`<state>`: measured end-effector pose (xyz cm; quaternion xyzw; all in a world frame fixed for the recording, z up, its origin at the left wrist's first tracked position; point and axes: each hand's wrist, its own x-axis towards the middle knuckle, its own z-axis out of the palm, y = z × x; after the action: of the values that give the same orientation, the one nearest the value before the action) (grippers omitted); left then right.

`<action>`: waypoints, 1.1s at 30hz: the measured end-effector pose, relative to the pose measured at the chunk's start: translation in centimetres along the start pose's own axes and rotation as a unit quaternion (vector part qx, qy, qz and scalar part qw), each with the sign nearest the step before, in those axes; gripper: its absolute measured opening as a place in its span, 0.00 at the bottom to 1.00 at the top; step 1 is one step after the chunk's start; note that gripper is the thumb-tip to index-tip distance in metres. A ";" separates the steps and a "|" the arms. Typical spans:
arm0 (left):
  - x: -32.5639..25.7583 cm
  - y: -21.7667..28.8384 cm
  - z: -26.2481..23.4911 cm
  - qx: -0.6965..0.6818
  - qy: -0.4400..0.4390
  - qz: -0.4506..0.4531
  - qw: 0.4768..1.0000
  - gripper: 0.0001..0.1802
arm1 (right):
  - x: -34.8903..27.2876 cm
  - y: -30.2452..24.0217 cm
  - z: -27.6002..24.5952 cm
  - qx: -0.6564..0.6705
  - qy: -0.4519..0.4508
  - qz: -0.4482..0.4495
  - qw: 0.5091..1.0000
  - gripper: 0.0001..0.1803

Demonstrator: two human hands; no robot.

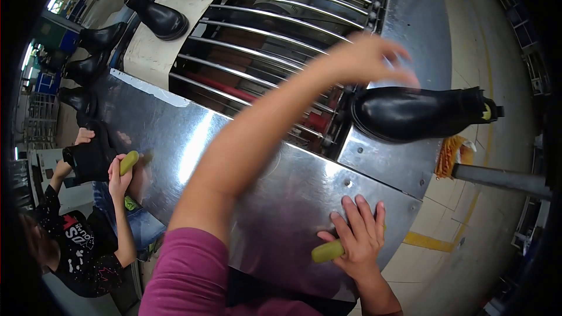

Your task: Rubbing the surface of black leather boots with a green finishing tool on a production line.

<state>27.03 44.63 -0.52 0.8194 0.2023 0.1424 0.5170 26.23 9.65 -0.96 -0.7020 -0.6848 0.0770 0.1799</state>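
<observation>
My left hand (372, 61), smeared by motion, reaches across over the rods just above a black boot (410, 114). Its thumb and fingers look apart, with nothing seen between them. The boot's toe points left and its shaft points right, where some yellow-green shows at the top. Low on the right, my right hand (360, 237) lies on the metal table (281, 199) with fingers spread. Under its palm and thumb it holds a green rounded bar (328, 251), partly hidden by the hand.
A rack of metal rods (263, 52) runs beyond the table. Black boots (158, 17) stand on a pale strip at far left. At left, a co-worker (76, 246) holds a dark boot and a similar green bar. An orange cloth (453, 155) hangs by a metal post (503, 180) at right.
</observation>
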 end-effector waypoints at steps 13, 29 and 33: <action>-15.1 -27.8 -34.3 0.116 0.686 -0.400 0.597 0.84 | 1.2 -0.3 0.5 -0.046 -0.006 0.027 0.999 0.19; -24.4 0.3 -12.2 -0.490 0.498 0.104 0.708 0.35 | -0.9 0.2 1.2 0.001 0.093 0.012 0.996 0.19; -32.6 7.7 -4.1 -0.600 0.212 0.345 0.690 0.55 | -0.7 -0.4 1.1 0.006 0.085 -0.022 0.996 0.18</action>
<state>-1.96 29.33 7.45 0.2944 -0.1186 0.5720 0.7563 25.47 9.15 -1.93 -0.6895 -0.6818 0.0173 0.2438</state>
